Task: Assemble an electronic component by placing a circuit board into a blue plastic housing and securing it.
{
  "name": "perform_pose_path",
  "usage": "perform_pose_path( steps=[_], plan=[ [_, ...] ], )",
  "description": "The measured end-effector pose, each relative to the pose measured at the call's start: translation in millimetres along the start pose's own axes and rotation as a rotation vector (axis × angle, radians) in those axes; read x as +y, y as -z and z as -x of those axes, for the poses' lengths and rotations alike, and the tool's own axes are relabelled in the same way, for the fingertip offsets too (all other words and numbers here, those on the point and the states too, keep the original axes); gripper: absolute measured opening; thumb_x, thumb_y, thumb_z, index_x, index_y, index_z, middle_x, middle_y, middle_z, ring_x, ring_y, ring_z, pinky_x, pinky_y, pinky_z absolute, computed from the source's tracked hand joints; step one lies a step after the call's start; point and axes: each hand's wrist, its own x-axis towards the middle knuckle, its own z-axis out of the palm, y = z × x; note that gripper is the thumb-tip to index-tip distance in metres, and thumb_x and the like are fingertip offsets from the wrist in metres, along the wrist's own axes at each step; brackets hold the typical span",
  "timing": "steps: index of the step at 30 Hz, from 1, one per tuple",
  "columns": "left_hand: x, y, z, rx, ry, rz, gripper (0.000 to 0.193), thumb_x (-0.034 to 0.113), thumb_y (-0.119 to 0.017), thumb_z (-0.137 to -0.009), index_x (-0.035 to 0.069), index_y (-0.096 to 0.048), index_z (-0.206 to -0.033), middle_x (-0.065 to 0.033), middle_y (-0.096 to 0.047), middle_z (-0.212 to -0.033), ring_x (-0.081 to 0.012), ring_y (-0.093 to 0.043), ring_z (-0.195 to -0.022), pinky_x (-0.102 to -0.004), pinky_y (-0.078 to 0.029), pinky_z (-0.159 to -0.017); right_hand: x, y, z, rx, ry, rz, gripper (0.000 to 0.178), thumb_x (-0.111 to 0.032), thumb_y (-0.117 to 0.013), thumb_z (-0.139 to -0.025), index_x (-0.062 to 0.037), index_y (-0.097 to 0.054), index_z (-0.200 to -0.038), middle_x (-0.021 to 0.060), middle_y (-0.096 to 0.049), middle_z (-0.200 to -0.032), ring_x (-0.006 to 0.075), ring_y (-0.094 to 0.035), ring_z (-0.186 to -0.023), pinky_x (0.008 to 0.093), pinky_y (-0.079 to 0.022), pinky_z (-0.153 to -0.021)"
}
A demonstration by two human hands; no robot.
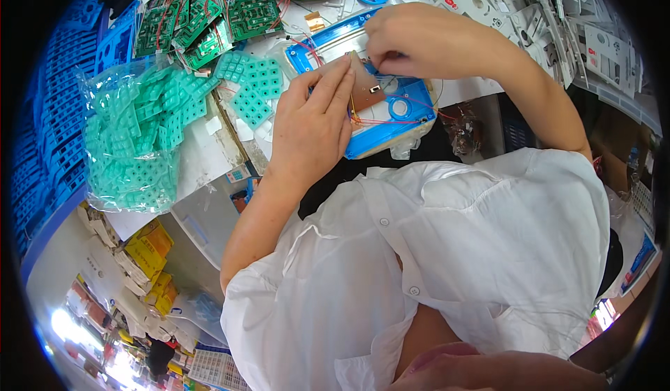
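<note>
While both hands [314, 122] [419, 39] press brown board [364, 87], blue housing [391, 122] lies long axis left-right.

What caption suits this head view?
Left hand steadies a brown circuit board in a blue housing; right hand works above.

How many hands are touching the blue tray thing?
2. The left hand lies flat on the brown board in the blue housing; the right hand pinches at the board's top edge.

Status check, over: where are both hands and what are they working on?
Left hand flat on brown circuit board. Right hand pinching at board's top. Blue housing beneath. Red wires alongside.
</note>
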Motion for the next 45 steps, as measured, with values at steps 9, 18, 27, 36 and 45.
perform_pose_path(
  steps=[9, 18, 27, 36, 45],
  plan=[
    [-1.9, 0.2, -0.4, 0.013, -0.019, 0.008, 0.059, 0.008, -0.07, -0.075, -0.002, -0.063, -0.132, -0.0079, -0.057, -0.145, -0.0311, -0.057, -0.118, -0.0413, -0.05, -0.097, -22.6, 5.3, 8.9, 0.091, -0.203, 0.07, 0.013, -0.014, -0.071, -0.083, -0.0019, -0.068, -0.08, 0.0116, -0.067, -0.076, 0.0328, -0.066, -0.073, 0.0415, -0.052, -0.068],
    [-1.5, -0.1, -1.0, 0.027, -0.014, 0.014, 0.058, 0.007, -0.069, -0.076, -0.002, -0.063, -0.133, -0.0081, -0.058, -0.144, -0.0308, -0.057, -0.117, -0.041, -0.051, -0.097, -4.6, -3.7, -5.2, 0.014, -0.094, 0.173, 0.013, -0.014, -0.075, -0.077, -0.0032, -0.069, -0.081, 0.0121, -0.068, -0.075, 0.032, -0.068, -0.073, 0.0416, -0.053, -0.067],
    [-1.9, -0.3, -1.7, 0.042, -0.018, 0.039, 0.056, 0.006, -0.069, -0.076, -0.002, -0.064, -0.131, -0.0086, -0.059, -0.143, -0.0313, -0.057, -0.116, -0.0399, -0.051, -0.095, 15.6, -41.0, 7.6, 0.543, 0.132, 0.022, 0.016, -0.005, -0.081, -0.076, -0.0075, -0.072, -0.089, 0.005, -0.069, -0.09, 0.0252, -0.063, -0.09, 0.0372, -0.053, -0.077],
    [-1.8, -0.3, -0.1, 0.03, -0.001, 0.054, 0.056, 0.005, -0.067, -0.077, -0.002, -0.062, -0.133, -0.0085, -0.057, -0.145, -0.0331, -0.056, -0.116, -0.0406, -0.05, -0.099, 10.9, -43.0, -0.4, 0.571, 0.108, 0.078, 0.017, -0.006, -0.083, -0.072, -0.0071, -0.068, -0.081, 0.004, -0.062, -0.099, 0.0271, -0.056, -0.101, 0.0376, -0.05, -0.085],
    [-4.3, 14.3, -5.9, -0.014, -0.015, 0.124, 0.048, 0.008, -0.071, -0.076, 0.0, -0.068, -0.123, -0.0101, -0.062, -0.137, -0.0312, -0.06, -0.113, -0.0405, -0.052, -0.095, 1.6, -59.7, 24.2, 0.604, 0.112, 0.315, 0.018, -0.016, -0.08, -0.076, -0.0091, -0.078, -0.092, 0.0039, -0.069, -0.118, 0.0275, -0.06, -0.113, 0.0387, -0.053, -0.083]
  ],
)
